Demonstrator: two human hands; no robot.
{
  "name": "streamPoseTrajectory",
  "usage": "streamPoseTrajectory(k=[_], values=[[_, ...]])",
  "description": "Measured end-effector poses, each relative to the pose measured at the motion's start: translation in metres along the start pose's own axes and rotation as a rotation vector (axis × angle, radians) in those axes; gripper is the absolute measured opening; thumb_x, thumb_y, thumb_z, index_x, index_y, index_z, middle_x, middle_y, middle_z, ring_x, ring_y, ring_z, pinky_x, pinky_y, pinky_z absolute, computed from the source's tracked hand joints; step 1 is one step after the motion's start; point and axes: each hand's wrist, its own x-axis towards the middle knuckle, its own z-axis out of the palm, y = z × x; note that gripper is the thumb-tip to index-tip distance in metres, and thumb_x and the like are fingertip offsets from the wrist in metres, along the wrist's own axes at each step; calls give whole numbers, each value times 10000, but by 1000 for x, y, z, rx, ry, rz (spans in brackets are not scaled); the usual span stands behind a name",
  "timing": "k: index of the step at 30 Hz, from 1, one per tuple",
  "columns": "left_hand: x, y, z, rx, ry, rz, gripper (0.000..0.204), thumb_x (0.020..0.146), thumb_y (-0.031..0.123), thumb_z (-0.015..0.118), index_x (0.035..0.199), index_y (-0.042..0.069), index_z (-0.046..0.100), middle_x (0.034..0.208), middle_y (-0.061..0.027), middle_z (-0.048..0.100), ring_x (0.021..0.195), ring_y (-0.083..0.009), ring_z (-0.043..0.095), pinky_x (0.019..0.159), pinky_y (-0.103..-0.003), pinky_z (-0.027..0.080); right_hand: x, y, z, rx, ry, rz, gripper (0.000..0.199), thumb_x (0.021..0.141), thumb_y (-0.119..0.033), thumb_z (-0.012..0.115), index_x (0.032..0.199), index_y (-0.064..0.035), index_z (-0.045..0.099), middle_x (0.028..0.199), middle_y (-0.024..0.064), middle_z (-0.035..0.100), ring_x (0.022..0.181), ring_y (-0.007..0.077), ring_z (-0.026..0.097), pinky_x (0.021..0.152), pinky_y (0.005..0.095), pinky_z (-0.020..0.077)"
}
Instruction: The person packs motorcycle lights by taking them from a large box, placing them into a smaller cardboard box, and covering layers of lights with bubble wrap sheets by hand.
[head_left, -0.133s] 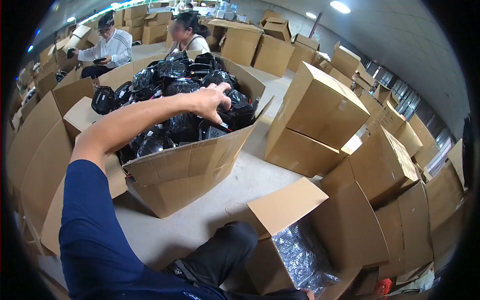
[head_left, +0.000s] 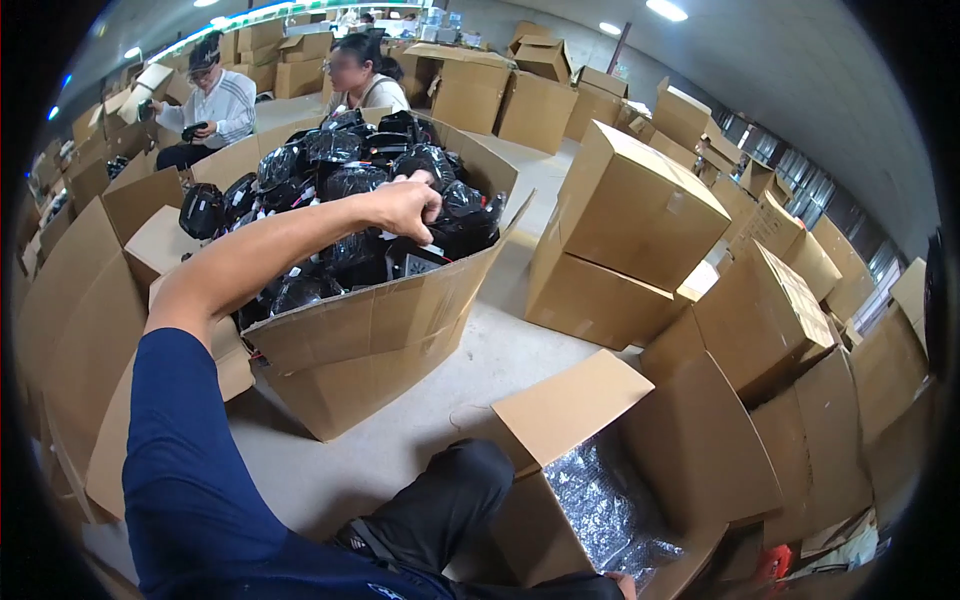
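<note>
My left hand (head_left: 405,207) reaches over the rim of a large open carton (head_left: 365,325). Its fingers are curled and the thumb points down, closed on a black plastic-wrapped unit (head_left: 462,225) near the carton's right corner. Many similar black wrapped units (head_left: 355,180) fill that carton in a heap. Just below the hand lies a black unit with a fan-like pattern (head_left: 418,264). At the lower edge a bit of my right hand (head_left: 626,584) shows beside a smaller open carton (head_left: 535,525); its fingers are mostly hidden. Clear bubble wrap (head_left: 605,500) lines that smaller carton.
Two stacked closed cartons (head_left: 640,215) stand right of the large one. More cartons (head_left: 780,320) crowd the right side and the back. A person in a white jacket (head_left: 222,105) handles a dark object at far left; another person (head_left: 375,85) sits behind the carton.
My left hand's fingers, spread a moment ago, have curled in over the wrapped units. The whole view has shifted slightly.
</note>
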Motion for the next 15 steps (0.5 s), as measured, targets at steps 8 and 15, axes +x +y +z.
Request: streamPoseTrajectory(k=[8, 15], values=[[1, 41, -4, 72, -189, -237, 419, 683, 433, 854, 807, 64, 698, 1100, -182, 547, 1065, -358, 556, 820, -475, 497, -28, 22, -89, 862, -214, 185, 396, 902, -318, 719, 1144, -5, 722, 1058, 200, 737, 1013, 301, 693, 901, 402, 525], [-12, 27, 0, 14, 248, 47, 273, 674, 298, 773, 760, 52, 690, 1033, -193, 586, 976, -367, 581, 823, -464, 499, -29, -1, -136, 959, -219, 348, 296, 876, -211, 741, 1068, 14, 754, 965, 138, 772, 849, 220, 722, 775, 360, 559]])
